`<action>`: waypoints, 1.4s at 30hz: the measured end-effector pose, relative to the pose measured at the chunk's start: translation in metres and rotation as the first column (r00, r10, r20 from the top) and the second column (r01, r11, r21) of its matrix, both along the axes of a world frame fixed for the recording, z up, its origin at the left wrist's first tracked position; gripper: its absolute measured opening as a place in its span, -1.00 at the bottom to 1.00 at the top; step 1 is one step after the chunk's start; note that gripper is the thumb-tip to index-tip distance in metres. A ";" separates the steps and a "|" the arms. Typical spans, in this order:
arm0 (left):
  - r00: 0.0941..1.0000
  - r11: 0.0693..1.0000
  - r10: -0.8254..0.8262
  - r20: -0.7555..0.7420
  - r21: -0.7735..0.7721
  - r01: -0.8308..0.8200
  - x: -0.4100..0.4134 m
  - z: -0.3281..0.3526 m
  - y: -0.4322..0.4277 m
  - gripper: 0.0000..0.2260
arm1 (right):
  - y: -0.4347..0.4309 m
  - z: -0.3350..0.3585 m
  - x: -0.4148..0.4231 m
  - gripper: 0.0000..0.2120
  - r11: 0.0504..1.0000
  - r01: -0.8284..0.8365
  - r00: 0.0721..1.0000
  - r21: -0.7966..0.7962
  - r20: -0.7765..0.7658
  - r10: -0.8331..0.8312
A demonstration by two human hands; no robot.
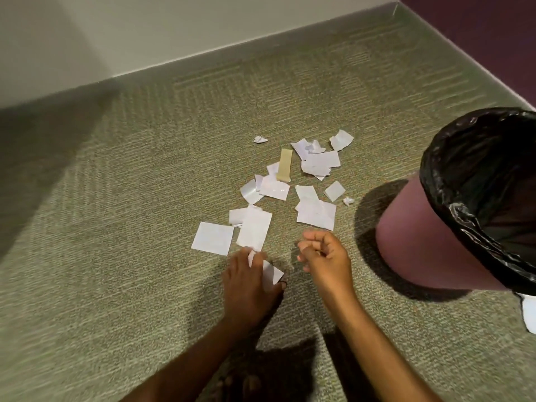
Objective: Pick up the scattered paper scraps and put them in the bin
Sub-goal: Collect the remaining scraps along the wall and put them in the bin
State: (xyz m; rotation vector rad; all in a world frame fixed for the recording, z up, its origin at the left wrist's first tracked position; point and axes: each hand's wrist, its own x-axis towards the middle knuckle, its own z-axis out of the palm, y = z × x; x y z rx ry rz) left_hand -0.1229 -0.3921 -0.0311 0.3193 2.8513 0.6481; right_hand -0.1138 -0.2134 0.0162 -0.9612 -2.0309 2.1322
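Left of the bin (pixel 412 236), the left hand (pixel 249 282) has its grip pinched on one white scrap (pixel 272 273), probably collecting several before a trip. The right hand (pixel 324 259), nearer the bin, is curled with no paper showing. Beyond, the other scraps (pixel 316 214) litter the carpet (pixel 145 169) beside the bin.

Floor is covered by green-grey patterned carpet (pixel 145 198). Corner is formed by white wall (pixel 116 30) and purple wall (pixel 478 30).

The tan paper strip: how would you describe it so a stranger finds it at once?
Start at the black-lined pink bin on the right. Left of it, white scraps lie scattered on the carpet. Among them, toward the far side, lies the tan strip, long and narrow, the only piece not white.
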 end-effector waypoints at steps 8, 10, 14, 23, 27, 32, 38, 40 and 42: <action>0.997 0.983 -0.067 -0.030 0.171 0.071 -0.009 0.000 -0.020 -0.52 | 0.004 -0.046 -0.001 -0.80 0.919 -0.227 0.973 0.322 0.118 0.199; 0.994 0.975 -0.099 -0.041 0.196 0.105 -0.015 0.000 -0.025 -0.53 | 0.005 -0.050 -0.004 -0.79 0.850 -0.291 0.956 0.439 0.154 0.248; 0.995 0.975 -0.095 -0.015 0.201 0.096 -0.029 0.002 -0.034 -0.49 | 0.011 -0.042 -0.021 -0.68 0.628 -0.316 0.946 0.711 0.186 0.266; 0.991 0.949 0.104 0.079 0.291 -0.122 -0.066 0.024 -0.053 -0.44 | 0.046 -0.054 -0.074 -0.10 0.333 -0.460 0.882 0.823 0.381 0.277; 0.987 0.952 0.153 0.043 0.261 -0.159 -0.081 0.024 -0.051 -0.45 | 0.045 -0.056 -0.070 -0.25 0.259 -0.397 0.910 0.880 0.342 0.235; 0.986 0.971 0.163 0.038 0.170 -0.167 -0.099 0.022 -0.015 -0.38 | 0.036 -0.053 -0.051 -0.44 0.238 -0.412 0.904 0.880 0.363 0.224; 0.983 0.984 0.145 0.111 -0.122 -0.131 -0.105 0.019 0.025 -0.19 | 0.039 -0.049 -0.035 -0.65 0.200 -0.458 0.875 0.866 0.400 0.273; 0.986 0.977 0.134 0.102 -0.179 -0.114 -0.106 0.015 0.028 -0.28 | 0.042 -0.049 -0.032 -0.72 0.212 -0.441 0.881 0.872 0.377 0.285; 0.986 0.975 0.128 0.102 -0.195 -0.107 -0.106 0.016 0.029 -0.39 | 0.045 -0.047 -0.032 -0.82 0.281 -0.394 0.905 0.875 0.316 0.284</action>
